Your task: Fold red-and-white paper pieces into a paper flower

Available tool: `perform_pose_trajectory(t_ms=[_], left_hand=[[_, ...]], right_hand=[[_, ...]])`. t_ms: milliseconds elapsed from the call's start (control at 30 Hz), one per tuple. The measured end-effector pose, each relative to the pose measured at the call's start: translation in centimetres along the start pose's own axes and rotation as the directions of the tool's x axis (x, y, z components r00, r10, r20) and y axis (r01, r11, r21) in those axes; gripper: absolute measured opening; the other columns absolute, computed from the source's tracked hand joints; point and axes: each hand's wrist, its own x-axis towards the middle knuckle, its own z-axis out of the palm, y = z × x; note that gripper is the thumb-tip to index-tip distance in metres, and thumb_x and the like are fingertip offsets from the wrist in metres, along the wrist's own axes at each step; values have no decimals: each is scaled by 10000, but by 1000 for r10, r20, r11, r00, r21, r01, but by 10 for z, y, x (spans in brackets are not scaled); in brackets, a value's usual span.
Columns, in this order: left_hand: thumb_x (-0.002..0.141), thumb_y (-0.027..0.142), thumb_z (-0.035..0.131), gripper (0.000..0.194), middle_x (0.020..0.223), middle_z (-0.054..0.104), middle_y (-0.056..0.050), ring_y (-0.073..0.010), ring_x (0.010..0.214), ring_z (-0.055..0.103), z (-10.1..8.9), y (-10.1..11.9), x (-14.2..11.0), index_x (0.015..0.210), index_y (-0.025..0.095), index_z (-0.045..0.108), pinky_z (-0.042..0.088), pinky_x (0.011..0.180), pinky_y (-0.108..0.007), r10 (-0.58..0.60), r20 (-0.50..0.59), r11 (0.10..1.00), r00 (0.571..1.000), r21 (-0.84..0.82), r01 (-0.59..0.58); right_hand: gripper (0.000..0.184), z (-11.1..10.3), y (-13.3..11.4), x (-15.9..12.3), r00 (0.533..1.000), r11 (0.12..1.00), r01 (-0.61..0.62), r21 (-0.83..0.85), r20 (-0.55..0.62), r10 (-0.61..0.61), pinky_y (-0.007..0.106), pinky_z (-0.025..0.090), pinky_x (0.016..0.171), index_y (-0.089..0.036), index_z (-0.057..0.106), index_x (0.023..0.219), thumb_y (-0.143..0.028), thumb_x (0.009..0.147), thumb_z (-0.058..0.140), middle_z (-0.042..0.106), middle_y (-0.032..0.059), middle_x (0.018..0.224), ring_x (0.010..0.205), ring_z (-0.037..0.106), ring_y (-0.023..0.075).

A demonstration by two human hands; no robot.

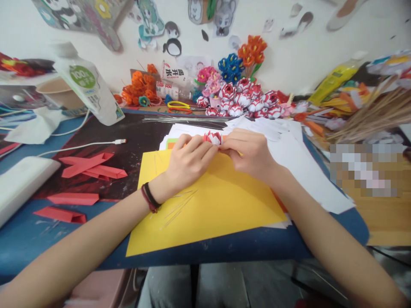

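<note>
A small red and white folded paper flower sits between my two hands above a yellow sheet of paper. My left hand pinches the flower's left side with curled fingers; a dark and red band circles that wrist. My right hand grips the flower's right side, fingers pressed together. Thin wires lie loose on the yellow sheet beside my left wrist.
Folded red paper strips lie at left near a white cable. A white bottle leans at back left. Finished paper flowers, scissors, white sheets and wooden sticks crowd the back and right.
</note>
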Motion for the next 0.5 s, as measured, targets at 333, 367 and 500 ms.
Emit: perform_pose_trajectory(t_ms=[333, 367, 500], left_hand=[[966, 83, 429, 204, 758, 626, -10, -168, 752, 511, 0, 0, 1, 861, 191, 567, 326, 679, -345, 48, 29, 999, 998, -10, -48], [966, 81, 429, 206, 754, 623, -10, -168, 748, 508, 0, 0, 1, 855, 188, 565, 323, 676, -343, 51, 27, 999, 998, -4, -51], [974, 77, 405, 223, 738, 606, -10, -168, 737, 495, 0, 2, 3, 851, 186, 555, 308, 660, -343, 47, 35, 999, 998, -7, -47]], right_hand=[[269, 2, 1, 1, 1000, 999, 17, 51, 24, -18, 291, 405, 607, -193, 603, 660, -39, 841, 477, 630, 16, 667, 664, 535, 151], [266, 2, 1, 1, 1000, 998, 7, 61, 25, -9, 291, 404, 610, -191, 601, 657, -35, 836, 480, 626, 16, 665, 666, 534, 151], [247, 2, 2, 1, 999, 994, -42, 101, 24, 40, 293, 404, 625, -180, 607, 661, -22, 820, 502, 623, 18, 669, 675, 540, 152]])
